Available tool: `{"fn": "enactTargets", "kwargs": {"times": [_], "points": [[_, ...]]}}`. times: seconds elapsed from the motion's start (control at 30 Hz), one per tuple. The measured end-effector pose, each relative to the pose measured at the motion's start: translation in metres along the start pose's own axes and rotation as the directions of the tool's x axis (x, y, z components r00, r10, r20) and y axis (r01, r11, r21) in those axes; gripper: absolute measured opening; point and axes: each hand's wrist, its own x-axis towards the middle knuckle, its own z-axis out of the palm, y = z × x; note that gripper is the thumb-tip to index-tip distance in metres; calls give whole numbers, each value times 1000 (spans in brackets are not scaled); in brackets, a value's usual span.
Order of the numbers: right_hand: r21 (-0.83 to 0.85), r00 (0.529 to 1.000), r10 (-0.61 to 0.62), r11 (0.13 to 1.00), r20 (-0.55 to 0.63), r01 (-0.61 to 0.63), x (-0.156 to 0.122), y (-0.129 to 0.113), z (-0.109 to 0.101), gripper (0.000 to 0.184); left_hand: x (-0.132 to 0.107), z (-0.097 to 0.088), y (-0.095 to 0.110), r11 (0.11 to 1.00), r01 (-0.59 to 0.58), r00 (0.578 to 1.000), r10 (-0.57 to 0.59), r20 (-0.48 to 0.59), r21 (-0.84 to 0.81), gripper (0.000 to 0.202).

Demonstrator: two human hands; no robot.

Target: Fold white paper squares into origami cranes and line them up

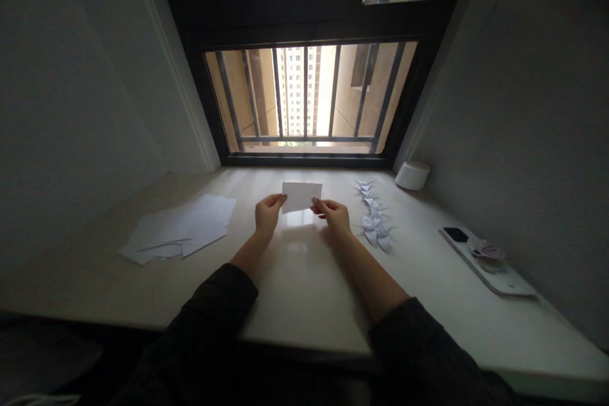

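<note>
Lying to the left of the window (pixel 333 18) and nearer to us, a loose pile of white sheets (pixel 166 228) spreads over the bench (pixel 295 292). We should let it be and lift our dark sleeves (pixel 216 295) so they don't drag it about.

Next comes our left hand (pixel 269 212), in front of the window and a bit left of its middle. Its thumb and fingers pinch the left edge of one small white paper (pixel 301 193). That paper is in front of the window's middle, between our hands. We can't tell if its low edge touches the bench.

Our right hand (pixel 335 216), just right of the window's middle, pinches the paper near its low right corner. To hold it well, we should squeeze softly, since a hard thumb could dent it. We should keep both sides level and not tug, or it might rip.

In front of the window's right part sits a row of folded paper birds (pixel 372 226). Our right arm should keep off them, as a bump could squash their points. By the window's low right corner is a white tub (pixel 412 176). Farther right of the window, and nearer us, lies what looks like a phone (pixel 511 283).
</note>
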Motion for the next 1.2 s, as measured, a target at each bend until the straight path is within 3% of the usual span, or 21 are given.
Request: {"fn": "enactTargets", "kwargs": {"times": [0.17,0.4,0.63,0.8,0.9,1.2], "points": [[9,998,-20,1000,-55,20,2,0,-3,42,-1,-2,-3,988,-42,994,26,108,150,36],[73,995,11,997,-102,-3,4,0,-3,40,-6,0,7,978,52,995,-67,68,201,39],[113,994,11,994,-113,1,3,-1,1,37,-10,7,13,984,175,969,-168,183,-22,38],[224,996,-6,974,-93,27,2,1,4,35,-13,11,14,947,229,970,-202,138,-225,39],[293,994,-2,955,-107,33,3,4,6,38,-14,12,14,918,231,972,-202,121,-321,50],[444,997,35,896,-69,-1,9,15,5,43,-14,13,14,876,268,963,-235,131,-401,52]]}}
